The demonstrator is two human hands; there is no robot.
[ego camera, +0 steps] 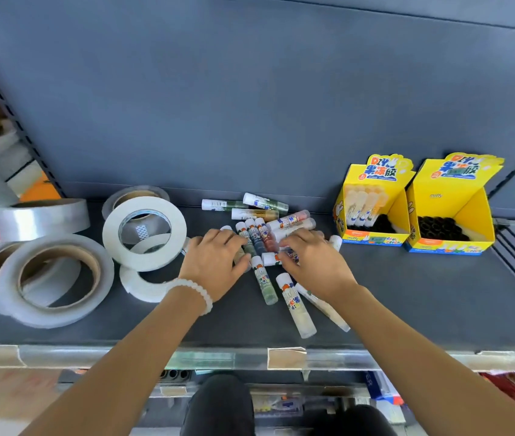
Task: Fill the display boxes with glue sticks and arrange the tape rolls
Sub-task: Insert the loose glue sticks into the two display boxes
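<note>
Head view, looking down on a dark grey shelf (pixel 407 297). Left hand (pixel 215 259) and right hand (pixel 311 265) both palm-down on a loose heap of glue sticks (pixel 257 236), fingers spread and bent over the tubes. Cannot tell whether either hand actually grasps a stick or only rests on the pile; fingertips hidden among the tubes. White bead bracelet (pixel 191 292) on the left wrist.

Between the two sets of fingers: several sticks lying side by side, caps pointing away. Just beyond the fingertips: three more sticks lying crosswise near the shelf's back wall (pixel 250 89). Behind the right palm, toward the wrist: three longer sticks (pixel 295 305) fanned out toward the shelf edge.

Left of the left fingers, just beside them: a white tape roll (pixel 144 232) tilted up, leaning on other white rolls. Farther left: clear tape rolls (pixel 58 278), some leaning, one lying flat.

Right of the right fingers, well apart: two yellow display boxes side by side against the back wall. Nearer display box (pixel 372 199) with a few sticks standing in its back left corner, dark holders showing in the remaining space. Farther display box (pixel 451 209) showing only dark round holders.
</note>
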